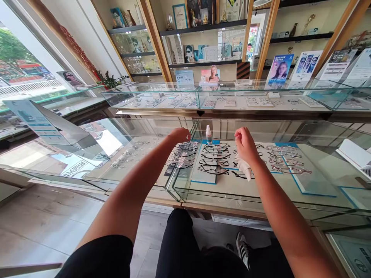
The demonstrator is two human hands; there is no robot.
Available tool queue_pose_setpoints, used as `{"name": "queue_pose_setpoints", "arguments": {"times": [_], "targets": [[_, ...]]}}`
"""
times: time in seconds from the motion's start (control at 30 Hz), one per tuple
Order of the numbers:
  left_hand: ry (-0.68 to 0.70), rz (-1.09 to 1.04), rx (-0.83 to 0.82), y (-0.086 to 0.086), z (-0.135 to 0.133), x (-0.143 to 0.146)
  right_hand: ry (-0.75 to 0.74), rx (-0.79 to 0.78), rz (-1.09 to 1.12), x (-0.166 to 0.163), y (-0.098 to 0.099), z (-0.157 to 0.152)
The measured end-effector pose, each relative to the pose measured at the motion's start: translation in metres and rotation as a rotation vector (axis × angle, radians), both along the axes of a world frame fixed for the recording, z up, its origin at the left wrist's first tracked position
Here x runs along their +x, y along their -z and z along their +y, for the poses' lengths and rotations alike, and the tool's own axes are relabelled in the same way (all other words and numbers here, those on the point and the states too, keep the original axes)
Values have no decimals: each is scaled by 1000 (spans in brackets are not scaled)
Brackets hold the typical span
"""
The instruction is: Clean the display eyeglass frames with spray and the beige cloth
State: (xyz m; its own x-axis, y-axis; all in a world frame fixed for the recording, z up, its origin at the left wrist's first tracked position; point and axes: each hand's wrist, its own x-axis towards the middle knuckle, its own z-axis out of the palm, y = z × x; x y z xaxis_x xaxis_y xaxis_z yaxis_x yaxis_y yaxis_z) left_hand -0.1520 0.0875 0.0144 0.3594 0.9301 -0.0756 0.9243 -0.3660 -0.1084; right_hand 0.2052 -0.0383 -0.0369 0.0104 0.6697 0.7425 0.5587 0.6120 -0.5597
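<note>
My left hand [180,135] hangs over the glass counter left of the bottle, fingers curled down. Whether it pinches something small cannot be made out. My right hand [245,144] is closed in a loose fist, and a crumpled beige cloth [245,168] hangs below it. Between the hands stands a small white spray bottle [208,135], upright. Dark-framed eyeglasses [214,159] lie in a column on a blue-edged white tray [204,177] between my arms. More eyeglasses [182,156] lie below my left hand, and lighter frames [286,158] are to the right.
A second glass case [171,101] with eyewear runs behind the counter. Upright advertising cards [279,71] stand on it. Shelves [207,27] with frames and trophies line the wall. A grey display stand [58,127] is at left, and a white box-like object [355,156] at right.
</note>
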Motion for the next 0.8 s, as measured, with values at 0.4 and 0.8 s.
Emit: {"name": "queue_pose_setpoints", "arguments": {"times": [0.4,0.8], "targets": [[-29,-464,203,-67,-8,-19,-23,-24,-28,-2,-5,-3],[184,-1539,-41,-62,-80,90,-60,-25,83,-3,-17,-7]]}}
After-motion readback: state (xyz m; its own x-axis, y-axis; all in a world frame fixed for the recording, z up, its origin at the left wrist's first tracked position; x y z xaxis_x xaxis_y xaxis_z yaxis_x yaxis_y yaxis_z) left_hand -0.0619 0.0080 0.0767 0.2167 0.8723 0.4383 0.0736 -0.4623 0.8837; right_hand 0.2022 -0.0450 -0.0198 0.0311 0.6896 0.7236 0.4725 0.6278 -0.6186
